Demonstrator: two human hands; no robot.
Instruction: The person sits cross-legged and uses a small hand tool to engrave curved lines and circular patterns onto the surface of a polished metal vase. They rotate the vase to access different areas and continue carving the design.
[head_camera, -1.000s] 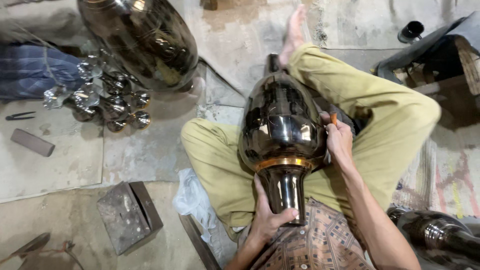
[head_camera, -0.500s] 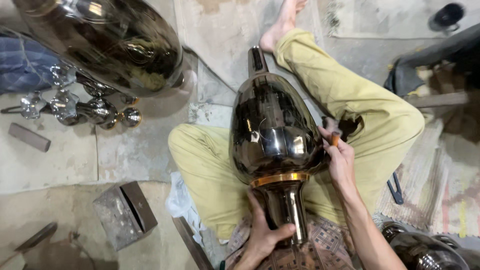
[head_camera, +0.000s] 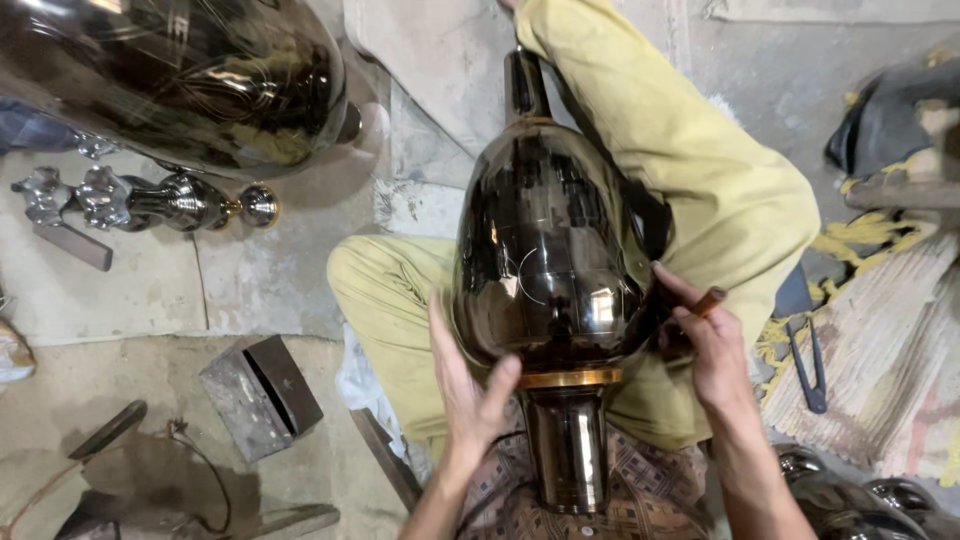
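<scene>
- Dark, mirror-polished metal fills the middle of the view: a large vase (head_camera: 548, 260) lies on its side across the person's lap, neck toward the body, narrow foot pointing away.
- The left hand (head_camera: 468, 385) is spread flat, palm against the lower left of the belly, thumb near the brass band (head_camera: 570, 378) above the neck; it braces the vase and does not close round it.
- The right hand (head_camera: 708, 345) rests against the right flank with fingers curled round a small brown tool (head_camera: 710, 300), its tip near the surface.
- The vase looks heavy, rigid and slick; the polished skin would likely scratch or smudge easily, so the neck and the banded shoulder seem the safest places to take hold.
- Yellow-green trousers (head_camera: 720, 190) cradle it on both sides.
- Further out on the concrete floor (head_camera: 130, 290): a second big dark vase (head_camera: 180, 80), small shiny metal pieces (head_camera: 150, 200), a grey metal block (head_camera: 262, 395), black shears (head_camera: 805, 350) on a mat.
</scene>
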